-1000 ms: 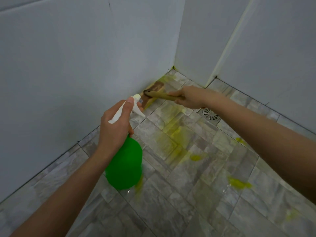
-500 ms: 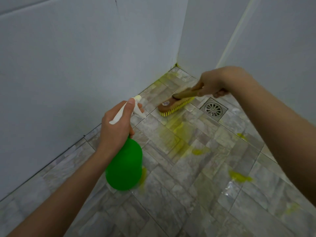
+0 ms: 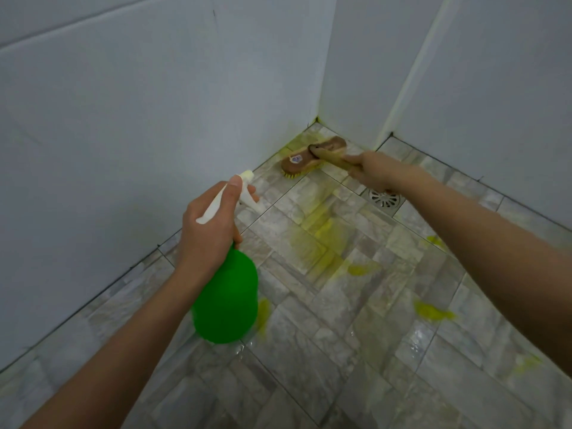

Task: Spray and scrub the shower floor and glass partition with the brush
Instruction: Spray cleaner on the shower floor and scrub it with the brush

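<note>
A brown wooden scrub brush [image 3: 309, 157] with yellow bristles lies bristles-down on the grey tiled shower floor [image 3: 340, 320], close to the far corner where two walls meet. My right hand [image 3: 376, 173] grips its handle from the right. My left hand [image 3: 210, 230] holds a green spray bottle [image 3: 227, 305] by its white trigger head, nozzle aimed toward the corner, bottle hanging above the floor. Yellow-green smears spread over the tiles between bottle and brush.
A round metal drain [image 3: 384, 199] sits in the floor just under my right wrist. White tiled walls [image 3: 123, 134] close in the left and back sides. A pale vertical strip [image 3: 408, 72] runs up the right wall. Wet patches shine at lower right.
My right hand has pushed the brush back toward the far corner after drawing it out near the drain. The left hand and bottle have hardly moved.
</note>
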Action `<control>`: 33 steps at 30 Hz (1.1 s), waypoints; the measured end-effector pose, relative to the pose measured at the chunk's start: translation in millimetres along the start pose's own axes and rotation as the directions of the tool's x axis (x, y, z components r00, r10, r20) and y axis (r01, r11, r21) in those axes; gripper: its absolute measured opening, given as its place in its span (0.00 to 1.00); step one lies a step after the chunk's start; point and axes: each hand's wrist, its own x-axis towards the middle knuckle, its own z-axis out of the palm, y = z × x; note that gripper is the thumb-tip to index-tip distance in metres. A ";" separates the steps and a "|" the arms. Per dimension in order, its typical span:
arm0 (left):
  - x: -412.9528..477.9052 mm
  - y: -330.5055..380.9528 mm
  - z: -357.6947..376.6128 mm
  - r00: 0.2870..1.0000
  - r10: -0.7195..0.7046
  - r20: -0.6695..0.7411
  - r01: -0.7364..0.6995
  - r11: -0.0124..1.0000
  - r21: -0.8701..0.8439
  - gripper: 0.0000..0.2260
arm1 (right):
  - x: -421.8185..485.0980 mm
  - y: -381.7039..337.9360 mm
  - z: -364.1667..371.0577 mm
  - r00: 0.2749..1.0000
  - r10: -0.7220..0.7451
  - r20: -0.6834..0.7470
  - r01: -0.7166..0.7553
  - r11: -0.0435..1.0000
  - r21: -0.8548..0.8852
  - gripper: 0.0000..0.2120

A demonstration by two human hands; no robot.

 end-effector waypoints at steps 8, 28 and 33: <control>-8.4 -4.0 3.5 0.998 -0.020 0.052 0.019 1.000 0.018 0.15 | -36.5 -29.5 2.8 0.990 -0.106 0.091 0.113 0.991 -0.076 0.28; -37.5 -2.6 0.7 0.992 -0.021 0.121 0.013 0.997 0.070 0.18 | -112.6 -9.5 -3.2 0.987 0.054 0.154 0.013 0.914 -0.405 0.14; -41.8 -1.6 4.7 0.990 -0.006 0.142 -0.006 0.996 0.090 0.19 | -113.1 18.4 -4.9 0.991 -0.010 0.135 0.038 0.977 -0.210 0.17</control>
